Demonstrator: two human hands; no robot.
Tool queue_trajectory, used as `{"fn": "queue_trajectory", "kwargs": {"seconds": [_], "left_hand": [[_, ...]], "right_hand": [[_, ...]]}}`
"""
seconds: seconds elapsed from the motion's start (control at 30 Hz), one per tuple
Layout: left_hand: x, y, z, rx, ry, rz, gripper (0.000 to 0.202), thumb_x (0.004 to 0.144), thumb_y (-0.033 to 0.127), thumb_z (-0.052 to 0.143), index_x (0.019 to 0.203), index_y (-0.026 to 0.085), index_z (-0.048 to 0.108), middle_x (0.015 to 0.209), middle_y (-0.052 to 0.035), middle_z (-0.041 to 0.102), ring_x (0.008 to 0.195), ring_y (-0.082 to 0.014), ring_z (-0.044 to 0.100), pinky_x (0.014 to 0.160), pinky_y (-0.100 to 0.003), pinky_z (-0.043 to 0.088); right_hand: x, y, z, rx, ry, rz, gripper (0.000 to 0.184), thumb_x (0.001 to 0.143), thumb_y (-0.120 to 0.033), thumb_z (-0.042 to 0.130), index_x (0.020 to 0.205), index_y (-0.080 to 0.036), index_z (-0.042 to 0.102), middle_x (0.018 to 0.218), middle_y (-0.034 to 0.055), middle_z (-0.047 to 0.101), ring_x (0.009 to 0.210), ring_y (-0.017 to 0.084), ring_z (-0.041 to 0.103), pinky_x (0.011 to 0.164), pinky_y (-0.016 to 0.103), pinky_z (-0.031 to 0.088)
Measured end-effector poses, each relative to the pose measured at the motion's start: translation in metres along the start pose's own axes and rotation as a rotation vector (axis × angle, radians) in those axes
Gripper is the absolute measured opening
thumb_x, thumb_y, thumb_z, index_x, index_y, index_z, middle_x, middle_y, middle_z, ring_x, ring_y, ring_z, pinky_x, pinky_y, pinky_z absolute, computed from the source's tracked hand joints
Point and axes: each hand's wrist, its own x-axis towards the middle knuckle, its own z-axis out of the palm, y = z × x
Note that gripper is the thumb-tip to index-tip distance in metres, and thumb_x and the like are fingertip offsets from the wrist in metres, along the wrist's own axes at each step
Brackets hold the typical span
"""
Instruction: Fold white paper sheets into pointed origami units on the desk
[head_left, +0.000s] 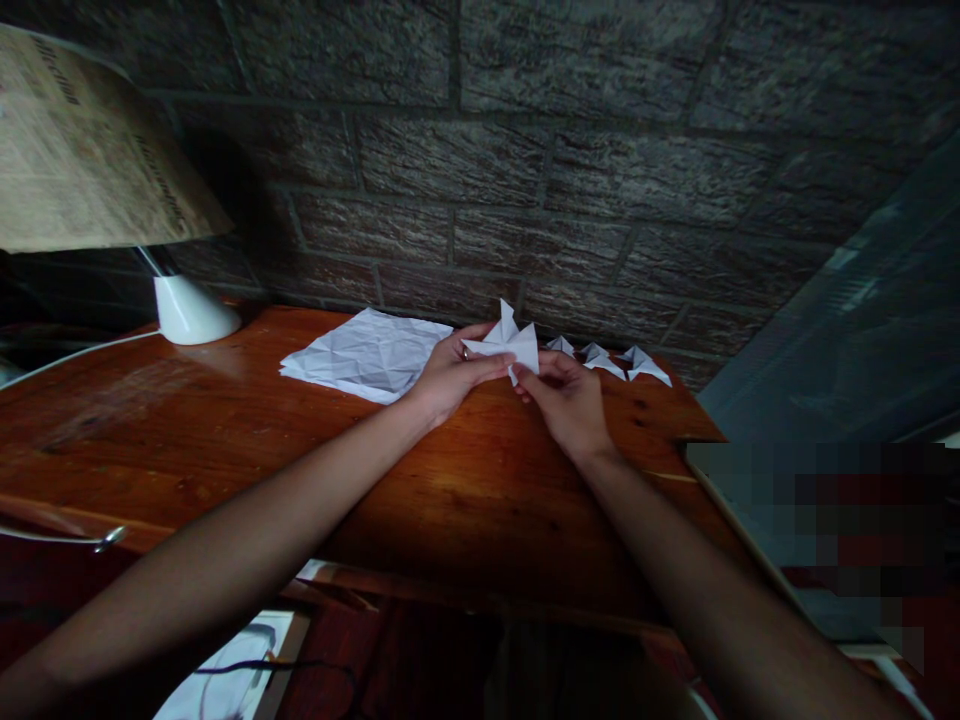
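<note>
Between my two hands is a piece of folded white paper [504, 342], with pointed flaps standing up from its top edge. My left hand [450, 372] grips its left side, thumb laid across the front and a ring on one finger. At the lower right corner, my right hand [568, 395] pinches the paper between thumb and fingers. Just left of my left hand lies a stack of creased white paper sheets [360, 350]. Behind my right hand, several small folded paper pieces [645, 365] stand in a row near the wall.
The wooden table [225, 430] runs up against a dark brick wall [465, 160]. A lamp with a white base [193, 308] and a printed shade [90, 150] stands at the left, its cord trailing off the table. A greyish panel [840, 320] rises at the right.
</note>
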Motion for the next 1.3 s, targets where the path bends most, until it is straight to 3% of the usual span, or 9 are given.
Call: {"fn": "queue_trajectory", "kwargs": {"seconds": [0.47, 0.57, 0.67, 0.87, 1.13, 1.3], "left_hand": [[0.000, -0.003, 0.002, 0.000, 0.058, -0.046, 0.028, 0.059, 0.021, 0.088, 0.078, 0.012, 0.070, 0.077, -0.0020, 0.073, 0.073, -0.0120, 0.067, 0.082, -0.029, 0.055], [0.001, -0.003, 0.000, 0.102, 0.040, -0.024, 0.031, 0.058, 0.026, 0.089, 0.079, 0.012, 0.071, 0.075, -0.0019, 0.072, 0.069, -0.0111, 0.065, 0.078, -0.028, 0.054], [0.001, -0.001, -0.001, 0.187, 0.027, -0.008, 0.035, 0.057, 0.028, 0.089, 0.083, 0.011, 0.072, 0.074, -0.0020, 0.072, 0.067, -0.0109, 0.064, 0.075, -0.027, 0.053], [0.001, -0.006, -0.002, 0.156, 0.070, -0.050, 0.034, 0.056, 0.028, 0.090, 0.077, 0.012, 0.068, 0.069, -0.0005, 0.070, 0.068, -0.0114, 0.065, 0.079, -0.030, 0.053], [0.000, -0.005, 0.000, -0.041, 0.047, -0.058, 0.028, 0.061, 0.022, 0.087, 0.081, 0.013, 0.069, 0.079, -0.0012, 0.073, 0.074, -0.0113, 0.067, 0.077, -0.026, 0.054], [-0.001, -0.005, 0.001, -0.005, 0.025, -0.075, 0.027, 0.061, 0.022, 0.088, 0.079, 0.013, 0.070, 0.077, -0.0005, 0.072, 0.072, -0.0100, 0.067, 0.074, -0.023, 0.055]], "right_hand": [[-0.001, 0.005, 0.002, 0.056, -0.051, 0.008, 0.026, 0.074, -0.036, 0.076, 0.085, -0.020, 0.060, 0.070, -0.0011, 0.066, 0.061, 0.012, 0.059, 0.061, 0.027, 0.049], [0.001, 0.005, -0.001, 0.042, -0.076, 0.010, 0.033, 0.074, -0.038, 0.077, 0.097, -0.021, 0.061, 0.072, -0.0010, 0.068, 0.064, 0.014, 0.062, 0.060, 0.028, 0.051], [0.004, 0.004, -0.005, 0.010, -0.016, -0.068, 0.042, 0.075, -0.038, 0.077, 0.111, -0.025, 0.060, 0.083, 0.0000, 0.072, 0.071, 0.016, 0.065, 0.060, 0.027, 0.052], [0.005, 0.006, -0.012, -0.079, -0.037, -0.134, 0.021, 0.081, -0.043, 0.071, 0.090, -0.024, 0.072, 0.087, 0.0018, 0.074, 0.067, 0.014, 0.065, 0.061, 0.028, 0.055], [0.003, 0.004, -0.009, -0.146, 0.036, -0.185, 0.019, 0.079, -0.038, 0.073, 0.089, -0.023, 0.077, 0.095, 0.0040, 0.078, 0.088, 0.021, 0.071, 0.088, 0.037, 0.056], [0.004, 0.003, -0.009, -0.116, 0.072, -0.172, 0.016, 0.081, -0.034, 0.070, 0.088, -0.021, 0.076, 0.091, 0.0045, 0.077, 0.084, 0.020, 0.071, 0.083, 0.036, 0.056]]}}
